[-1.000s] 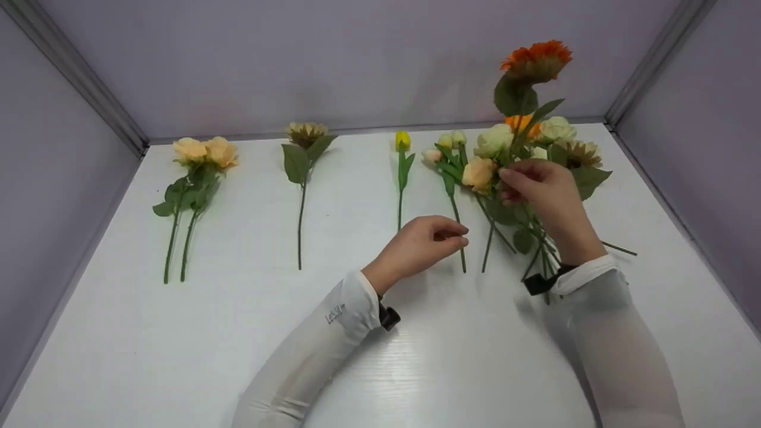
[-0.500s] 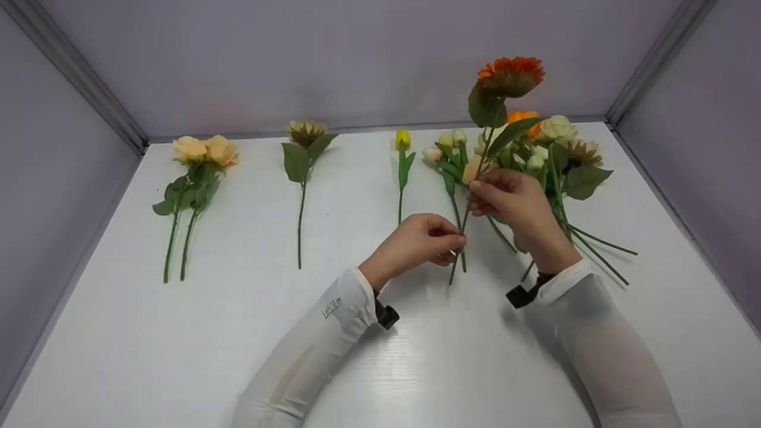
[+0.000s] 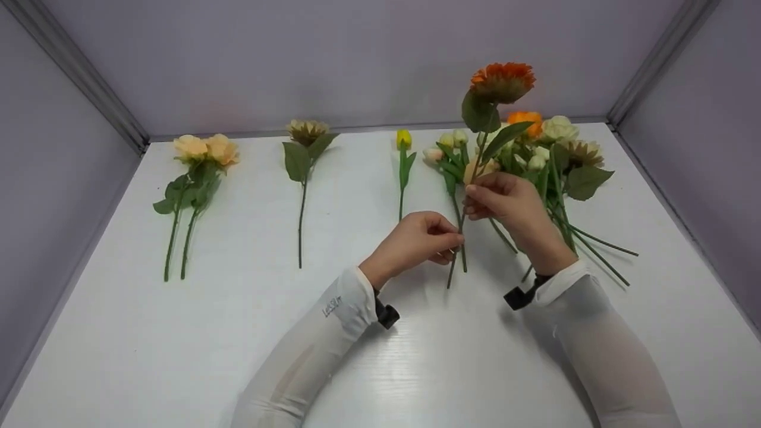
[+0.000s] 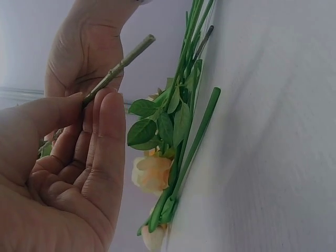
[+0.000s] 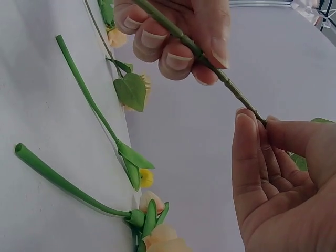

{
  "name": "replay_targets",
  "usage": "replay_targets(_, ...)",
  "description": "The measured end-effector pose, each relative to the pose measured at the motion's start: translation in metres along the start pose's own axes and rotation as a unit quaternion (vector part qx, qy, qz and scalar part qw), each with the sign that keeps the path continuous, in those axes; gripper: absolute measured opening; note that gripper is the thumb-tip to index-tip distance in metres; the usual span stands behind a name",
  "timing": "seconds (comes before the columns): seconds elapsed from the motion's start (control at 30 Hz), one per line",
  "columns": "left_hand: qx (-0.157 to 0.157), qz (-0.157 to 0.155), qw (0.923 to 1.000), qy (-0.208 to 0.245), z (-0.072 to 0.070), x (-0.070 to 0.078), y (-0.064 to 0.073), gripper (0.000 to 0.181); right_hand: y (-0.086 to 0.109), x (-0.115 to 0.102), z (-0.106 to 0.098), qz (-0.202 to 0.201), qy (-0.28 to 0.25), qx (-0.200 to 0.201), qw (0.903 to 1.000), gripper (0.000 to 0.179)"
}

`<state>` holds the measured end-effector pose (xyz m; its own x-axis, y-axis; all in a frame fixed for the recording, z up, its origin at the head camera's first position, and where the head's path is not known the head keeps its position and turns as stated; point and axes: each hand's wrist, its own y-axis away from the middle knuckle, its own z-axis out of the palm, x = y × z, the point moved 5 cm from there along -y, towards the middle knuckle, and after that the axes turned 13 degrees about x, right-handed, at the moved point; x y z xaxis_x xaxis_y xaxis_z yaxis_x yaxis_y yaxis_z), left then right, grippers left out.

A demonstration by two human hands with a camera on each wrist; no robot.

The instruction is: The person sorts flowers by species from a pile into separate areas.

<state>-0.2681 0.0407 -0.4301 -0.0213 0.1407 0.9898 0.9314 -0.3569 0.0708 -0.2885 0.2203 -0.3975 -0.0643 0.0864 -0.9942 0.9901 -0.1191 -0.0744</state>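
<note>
Now pinched twice: a ruffled orange flower (image 3: 502, 83)

The left hand (image 3: 413, 241) pinches its green stem (image 5: 228, 84) near the lower end, the right hand (image 3: 514, 208) higher up. Bloom uppermost, the flower is right of the yellow-headed tulip (image 3: 405, 169) lying on the white counter (image 3: 380, 380). Left of that tulip lie two peach roses (image 3: 220, 153).

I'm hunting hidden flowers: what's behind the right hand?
In the head view, a peach flower and a green stem poke out behind the right hand; the hand covers what's between.

Orange flower (image 3: 503, 83), green leaves (image 3: 480, 113); yellow tulip (image 3: 403, 139); peach roses (image 3: 220, 151); white table (image 3: 416, 368); white sleeves (image 3: 615, 356), one dark-lettered.
</note>
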Motion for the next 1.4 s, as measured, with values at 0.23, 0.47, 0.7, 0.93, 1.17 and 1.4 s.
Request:
replay_targets(0.23, -0.008, 0.003, 1.0, -0.004, -0.001, 0.0, 0.0, 0.008, -0.001, 0.002, 0.002, -0.005, 0.0, -0.003, 1.0, 0.043)
replay_targets(0.47, -0.007, 0.008, 0.9999, 0.001, -0.004, 0.001, 0.0, 0.009, -0.002, 0.003, 0.002, -0.008, -0.003, -0.02, 0.9998, 0.042)
replay_targets(0.7, 0.007, 0.01, 0.9999, 0.007, -0.014, 0.004, 0.0, 0.01, -0.004, 0.004, 0.0, 0.001, 0.004, -0.02, 0.9998, 0.047)
replay_targets(0.93, 0.042, 0.016, 0.9989, -0.011, -0.062, 0.01, 0.008, 0.014, -0.005, 0.007, -0.003, 0.012, 0.012, -0.015, 0.9997, 0.043)
replay_targets(1.17, 0.135, -0.017, 0.9882, -0.069, -0.163, 0.008, 0.033, 0.024, -0.006, 0.006, -0.003, 0.021, 0.006, -0.013, 0.9997, 0.039)
replay_targets(1.4, 0.199, -0.102, 0.9699, -0.097, -0.243, -0.015, 0.058, 0.033, -0.005, 0.005, -0.003, 0.015, 0.015, -0.009, 0.9997, 0.043)
